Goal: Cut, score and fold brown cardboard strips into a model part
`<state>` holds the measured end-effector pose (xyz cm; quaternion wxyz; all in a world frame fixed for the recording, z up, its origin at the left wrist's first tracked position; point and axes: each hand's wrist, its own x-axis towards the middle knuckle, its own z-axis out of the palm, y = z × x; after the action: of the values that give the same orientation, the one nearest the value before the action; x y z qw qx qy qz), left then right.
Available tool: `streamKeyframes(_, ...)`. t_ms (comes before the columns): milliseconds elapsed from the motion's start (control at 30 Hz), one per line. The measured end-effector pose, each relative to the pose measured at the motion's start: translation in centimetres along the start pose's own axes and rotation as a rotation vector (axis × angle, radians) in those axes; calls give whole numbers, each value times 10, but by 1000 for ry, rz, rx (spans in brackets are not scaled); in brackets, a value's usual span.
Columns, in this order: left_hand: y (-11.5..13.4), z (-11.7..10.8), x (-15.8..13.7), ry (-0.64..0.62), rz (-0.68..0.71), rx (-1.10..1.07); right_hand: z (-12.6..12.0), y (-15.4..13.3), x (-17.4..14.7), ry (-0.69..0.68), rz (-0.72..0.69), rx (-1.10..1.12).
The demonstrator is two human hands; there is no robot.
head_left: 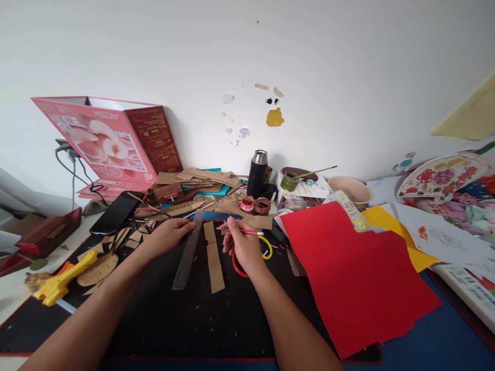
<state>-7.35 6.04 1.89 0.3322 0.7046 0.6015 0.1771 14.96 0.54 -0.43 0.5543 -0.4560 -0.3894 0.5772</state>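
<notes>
My left hand [175, 234] has its fingers together at the upper part of a dark flat ruler [186, 260], gripping its edge. My right hand [244, 247] is closed around a red pencil [251, 232], which points left. Between the hands lies a narrow brown cardboard strip [215, 268], with a shorter cardboard piece [209, 232] above it. Scissors with red and yellow handles [267, 248] lie on the mat, partly hidden beneath my right hand.
The black mat [174, 330] carries cardboard scraps [135, 237] and a yellow glue gun [65, 281] on the left. Large red paper [367, 278] covers the right side. A phone [116, 212], black thermos [258, 172], open paint jar [289, 181] and cardboard pile [201, 178] stand behind.
</notes>
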Motion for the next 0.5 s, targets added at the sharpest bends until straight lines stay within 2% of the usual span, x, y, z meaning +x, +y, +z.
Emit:
streamKeyframes(200,-9,12,17,-70,26,121,0,2,0,7,8,-33)
streamKeyframes(367,-22,24,23,5,34,162,-1,7,1,-1,12,-53)
streamKeyframes(500,-24,26,25,-23,-8,220,-3,14,2,-9,17,-87)
